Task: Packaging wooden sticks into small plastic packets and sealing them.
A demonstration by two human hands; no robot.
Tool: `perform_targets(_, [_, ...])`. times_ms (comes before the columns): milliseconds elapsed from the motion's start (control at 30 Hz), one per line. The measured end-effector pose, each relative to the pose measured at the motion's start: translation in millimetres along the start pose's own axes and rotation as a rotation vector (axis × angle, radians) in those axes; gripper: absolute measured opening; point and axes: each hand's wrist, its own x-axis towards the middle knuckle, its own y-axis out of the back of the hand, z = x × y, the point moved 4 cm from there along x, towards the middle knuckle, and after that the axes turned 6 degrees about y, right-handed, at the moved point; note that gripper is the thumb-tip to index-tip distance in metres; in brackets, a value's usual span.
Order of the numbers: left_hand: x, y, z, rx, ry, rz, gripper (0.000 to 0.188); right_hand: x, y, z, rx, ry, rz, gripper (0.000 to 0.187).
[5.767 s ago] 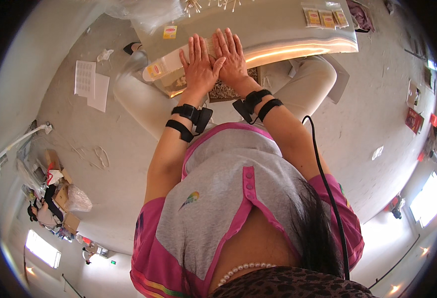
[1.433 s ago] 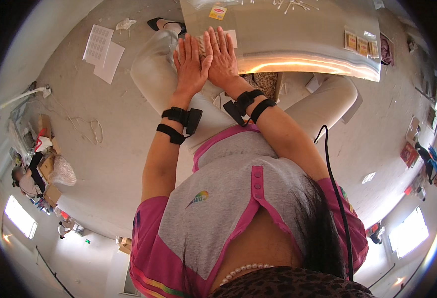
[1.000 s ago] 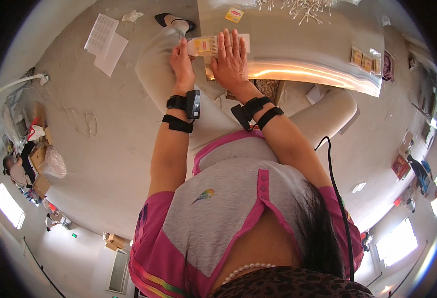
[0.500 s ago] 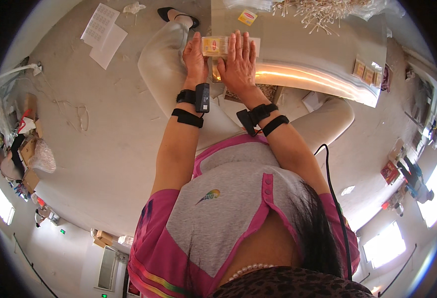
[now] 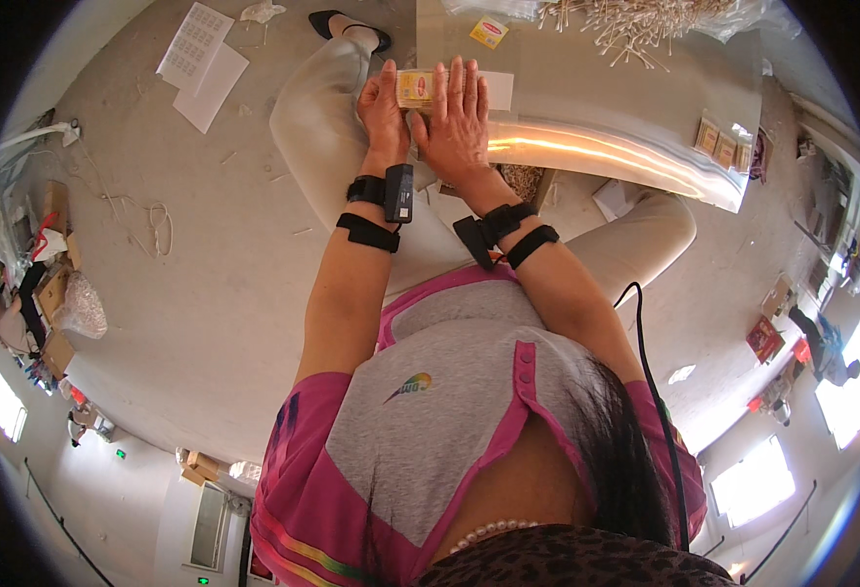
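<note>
A small clear pack of cotton swabs (image 5: pixel 415 90) with a yellow label lies at the left edge of the shiny metal table. My left hand (image 5: pixel 383 112) is closed on its left end, thumb upward along the side. Fingers stretched out flat, my right hand (image 5: pixel 454 125) rests over the pack's right part and hides the swabs there. From under those fingers a white strip (image 5: pixel 498 91) sticks out to the right. A loose yellow label card (image 5: pixel 488 32) lies farther back on the table.
Loose cotton swabs (image 5: pixel 625 27) are heaped at the table's far side beside clear plastic bags. Several small packs (image 5: pixel 715 142) stand near its right end. Below the near edge is a box of swabs (image 5: pixel 525 184). Paper sheets (image 5: pixel 198 64) lie on the floor at the left.
My right hand has slid left along the pack, covering the swabs that showed between my hands. More of the white strip shows at the right. My left hand has hardly moved.
</note>
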Motion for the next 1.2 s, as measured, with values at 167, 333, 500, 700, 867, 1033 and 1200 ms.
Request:
perform_targets(167, [-5, -4, 1, 0.015, 0.013, 0.016, 0.03, 1, 1, -1, 0.009, 0.004, 0.02, 0.08])
perform_targets(333, [-11, -3, 7, 0.031, -0.008, 0.033, 0.028, -5, 16, 20, 0.046, -0.003, 0.008, 0.083])
perform_targets(500, [-21, -10, 13, -0.044, 0.042, 0.064, 0.025, -12, 30, 41, -0.108, 0.056, -0.061, 0.086])
perform_targets(700, [-19, -8, 9, 0.012, 0.029, 0.001, 0.024, -10, 27, 41, -0.154, 0.056, -0.108, 0.087])
perform_targets(867, [-15, -6, 6, 0.025, 0.027, 0.038, 0.026, -10, 24, 41, -0.155, 0.05, -0.11, 0.088])
perform_targets(1033, [-15, -7, 5, 0.006, 0.028, 0.048, 0.029, -8, 19, 33, -0.167, 0.04, -0.116, 0.089])
perform_targets(1200, [-13, -7, 2, -0.013, 0.008, 0.059, 0.031, -6, 12, 22, -0.14, 0.005, -0.115, 0.09])
